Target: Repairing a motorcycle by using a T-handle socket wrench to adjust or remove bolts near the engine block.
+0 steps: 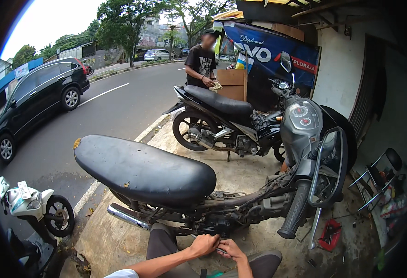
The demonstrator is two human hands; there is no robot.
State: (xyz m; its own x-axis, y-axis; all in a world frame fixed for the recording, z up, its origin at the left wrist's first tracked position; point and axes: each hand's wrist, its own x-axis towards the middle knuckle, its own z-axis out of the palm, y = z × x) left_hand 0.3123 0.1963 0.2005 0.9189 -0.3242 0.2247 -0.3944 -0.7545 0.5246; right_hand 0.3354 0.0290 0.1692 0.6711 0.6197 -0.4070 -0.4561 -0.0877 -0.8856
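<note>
At the bottom centre, your right hand (232, 250) is clamping its grip on a slim grey tool (221, 250); your left hand (205, 244) is curling just beside it, its contents impossible to tell. Mid-frame, the motorbike (222, 208) is showing grimy metalwork and a scuffed black seat (145, 171).

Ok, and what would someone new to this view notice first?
Probably the long black seat of the near motorbike, stretched across the middle, with the left hand and right hand close together at the lower centre. Behind it stands a second motorbike, a person beyond its seat. At left, a dark car is on the road.
</note>
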